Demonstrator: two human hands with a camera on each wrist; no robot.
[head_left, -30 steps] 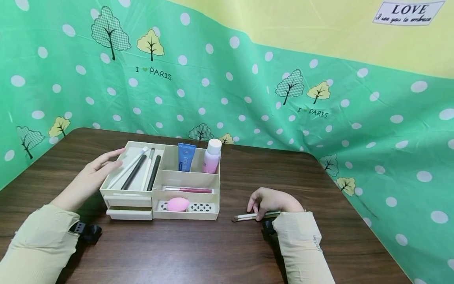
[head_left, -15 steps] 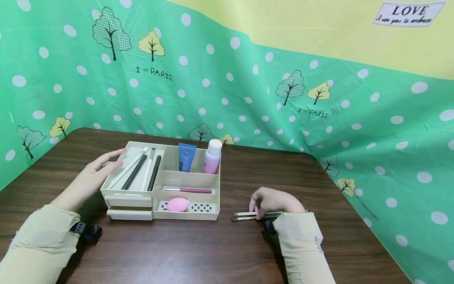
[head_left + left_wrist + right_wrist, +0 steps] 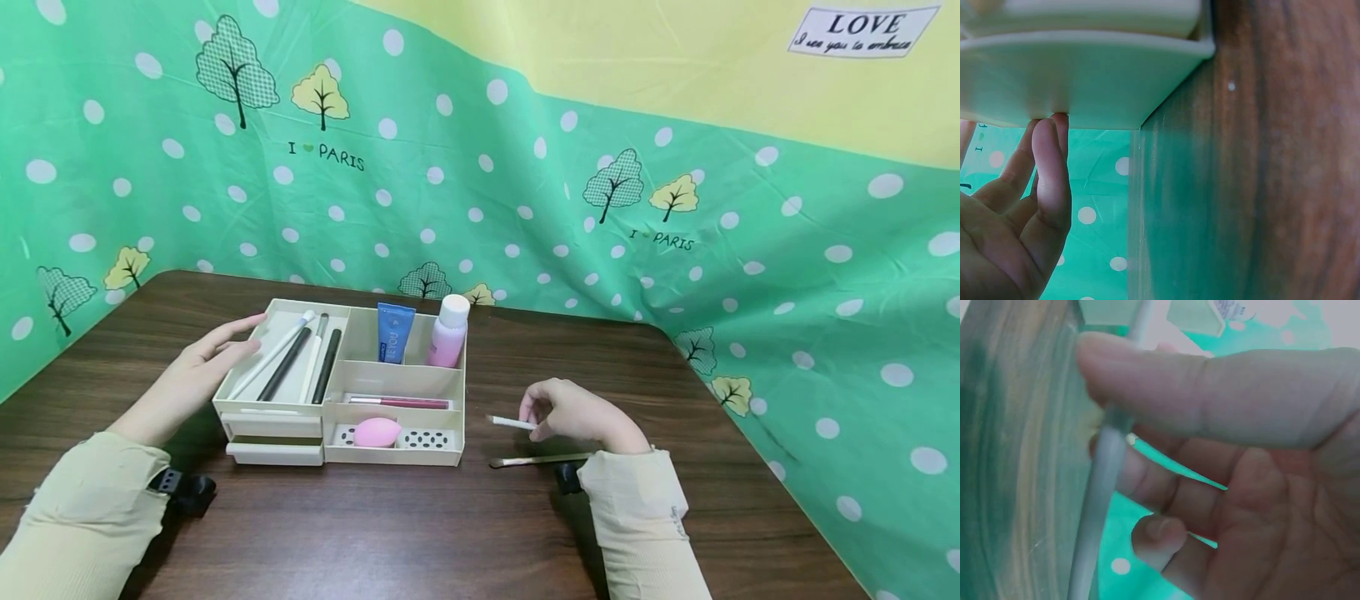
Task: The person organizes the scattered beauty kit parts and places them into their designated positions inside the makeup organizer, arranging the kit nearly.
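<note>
My right hand (image 3: 573,412) pinches a thin white makeup brush (image 3: 512,422) between thumb and fingers, raised over the table. In the right wrist view its pale handle (image 3: 1094,512) crosses under the thumb. A second makeup brush (image 3: 536,460) lies on the table just below that hand, its far end hidden by the sleeve. My left hand (image 3: 202,367) rests against the left side of a cream desktop organizer (image 3: 397,456), fingers extended along its upper edge. The left wrist view has those fingertips touching the organizer's side wall (image 3: 1085,81).
In the organizer lie several brushes and pencils (image 3: 283,364), a blue tube (image 3: 393,333), a pink bottle with white cap (image 3: 447,333), a dark pink slim tube (image 3: 401,402) and a pink makeup sponge (image 3: 377,432). A green dotted cloth (image 3: 480,192) hangs behind the wooden table (image 3: 375,533).
My right hand has lifted the white brush away from the other brush, which stays on the table. The left hand and the organizer have not moved.
</note>
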